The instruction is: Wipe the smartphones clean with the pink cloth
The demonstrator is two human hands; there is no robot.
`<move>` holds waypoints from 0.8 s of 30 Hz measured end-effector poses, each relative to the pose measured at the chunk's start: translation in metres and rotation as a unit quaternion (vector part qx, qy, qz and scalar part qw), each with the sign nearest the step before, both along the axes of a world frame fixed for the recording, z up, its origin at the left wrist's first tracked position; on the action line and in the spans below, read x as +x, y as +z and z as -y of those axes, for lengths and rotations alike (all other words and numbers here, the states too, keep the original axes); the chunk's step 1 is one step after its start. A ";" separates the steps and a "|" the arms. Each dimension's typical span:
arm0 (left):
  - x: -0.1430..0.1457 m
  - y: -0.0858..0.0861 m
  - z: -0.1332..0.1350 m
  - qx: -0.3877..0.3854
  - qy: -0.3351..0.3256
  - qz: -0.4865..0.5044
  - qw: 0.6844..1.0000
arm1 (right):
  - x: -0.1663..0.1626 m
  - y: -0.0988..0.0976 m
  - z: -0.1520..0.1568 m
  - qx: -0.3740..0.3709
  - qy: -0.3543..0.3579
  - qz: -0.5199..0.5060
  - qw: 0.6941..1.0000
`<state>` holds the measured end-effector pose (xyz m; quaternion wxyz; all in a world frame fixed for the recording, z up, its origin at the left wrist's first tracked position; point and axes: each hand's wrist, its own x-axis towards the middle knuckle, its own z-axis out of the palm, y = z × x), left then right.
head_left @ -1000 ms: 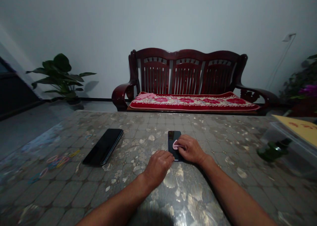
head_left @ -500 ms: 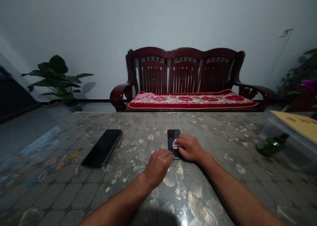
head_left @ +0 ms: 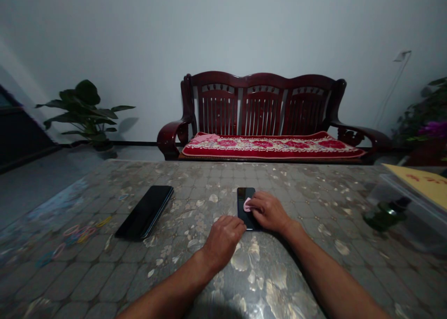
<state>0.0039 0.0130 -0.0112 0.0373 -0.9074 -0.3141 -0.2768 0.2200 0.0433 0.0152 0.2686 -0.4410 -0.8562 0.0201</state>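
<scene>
**A:** Head view. What do the hands have?

**B:** The right hand (head_left: 268, 212) pinches a cloth (head_left: 247, 205), pink, soft and wadded, and presses it on a phone (head_left: 244, 196). The phone is a slim black slab of glossy glass with rounded corners. It lies flat near the middle of the table, just beyond both hands, with its near end under the right fingers.

**A:** And the left hand?

**B:** The left hand (head_left: 223, 237) rests knuckles up, fingers curled under, with its tips at the phone's near left edge. Whether it grips the phone, I cannot tell.

**A:** What else is on the table?

**B:** A larger phone (head_left: 145, 212), just as black and glossy, lies angled well to the left. Thin coloured bands (head_left: 82, 229) are scattered further left. At the right edge there is a dark green bottle (head_left: 382, 214), blurred, by a clear plastic box (head_left: 401, 195) with a yellow sheet (head_left: 424, 181) on top.

**A:** The surface?

**B:** The table (head_left: 279, 272) has a shiny grey cover printed with tile-like cells and pale flowers.

**A:** The room?

**B:** It is dim, with a plain pale wall (head_left: 223, 30). Against the wall stands a dark red wooden bench (head_left: 261, 107) with 3 slatted back panels and curled arms. A red flowered pad (head_left: 272, 147) lies on its seat. There are 2 plants: a broad-leaved one (head_left: 87, 111) at the left and a purple-flowered one (head_left: 433, 128) at the right.
</scene>
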 end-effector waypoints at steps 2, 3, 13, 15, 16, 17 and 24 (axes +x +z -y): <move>0.000 0.000 0.001 -0.005 -0.002 -0.004 1.000 | -0.001 0.000 0.005 -0.009 0.033 0.007 0.999; 0.000 0.001 0.001 -0.007 -0.002 -0.006 1.000 | -0.002 0.000 0.006 -0.010 0.037 0.007 0.999; -0.001 0.002 0.002 -0.032 -0.003 -0.027 0.999 | -0.006 0.002 -0.013 -0.027 -0.082 0.001 0.996; -0.001 0.002 0.002 -0.032 -0.001 -0.027 0.999 | -0.010 0.003 -0.013 -0.037 -0.060 0.007 0.997; -0.001 0.002 0.002 -0.032 -0.001 -0.027 0.999 | -0.011 0.004 -0.013 -0.041 -0.044 0.011 0.998; -0.001 0.002 0.002 -0.031 -0.001 -0.027 0.999 | -0.012 0.005 -0.013 -0.045 -0.028 0.015 0.998; -0.001 0.000 0.001 -0.032 -0.004 -0.018 0.999 | -0.010 0.011 -0.035 -0.082 -0.084 0.033 0.993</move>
